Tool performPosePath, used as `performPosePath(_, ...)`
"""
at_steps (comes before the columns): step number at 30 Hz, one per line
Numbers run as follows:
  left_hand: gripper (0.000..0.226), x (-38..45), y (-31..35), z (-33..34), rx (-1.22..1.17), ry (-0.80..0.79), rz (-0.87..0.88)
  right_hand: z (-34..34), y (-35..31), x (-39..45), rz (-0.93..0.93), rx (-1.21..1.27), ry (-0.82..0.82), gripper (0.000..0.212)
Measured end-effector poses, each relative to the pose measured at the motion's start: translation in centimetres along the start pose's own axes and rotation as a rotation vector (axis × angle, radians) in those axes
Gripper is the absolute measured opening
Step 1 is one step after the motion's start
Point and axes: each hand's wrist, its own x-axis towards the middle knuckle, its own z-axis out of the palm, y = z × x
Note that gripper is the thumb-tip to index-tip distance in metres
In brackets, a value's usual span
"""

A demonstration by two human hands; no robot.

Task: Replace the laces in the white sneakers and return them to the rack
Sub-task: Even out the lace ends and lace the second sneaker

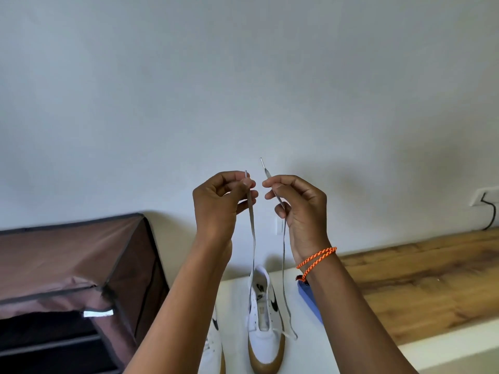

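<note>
A white sneaker [263, 330] with a black swoosh and a gum sole stands on a white surface [310, 346], toe towards me. A grey lace [253, 244] runs up from its lowest eyelets in two strands. My left hand [221, 201] pinches the left strand just below its tip, raised high in front of the wall. My right hand [297, 206] pinches the right strand the same way, level with the left hand and a little apart from it. A second white sneaker [214, 346] lies to the left, mostly hidden behind my left forearm.
A brown fabric shoe rack [75, 265] with dark shelves stands at the left. A blue object [310, 300] peeks out behind my right wrist. A wooden floor [418, 287] stretches to the right, with a wall socket and black cable [488, 203] at the far right.
</note>
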Motion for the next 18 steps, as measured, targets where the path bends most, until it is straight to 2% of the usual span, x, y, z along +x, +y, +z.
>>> performPosePath(7,0.008,-1.7,-11.1,-3.2,0.167,-0.037,-0.174,-5.2,8.0,-3.9,0.217,-0.099,0.086,0.018)
performPosePath(12,0.027,-4.1,-20.7,-6.8,0.365,-0.018,-0.247,-9.0,14.7,-7.0,0.391,-0.212,0.118,0.02)
performPosePath(16,0.037,-5.9,-28.2,-9.3,0.757,-0.135,-0.362,-11.8,20.3,-9.8,0.549,-0.374,0.106,0.02)
performPosePath(18,0.028,-7.0,-30.5,-9.9,0.929,-0.208,-0.371,-12.9,22.4,-10.7,0.668,-0.467,0.082,0.02)
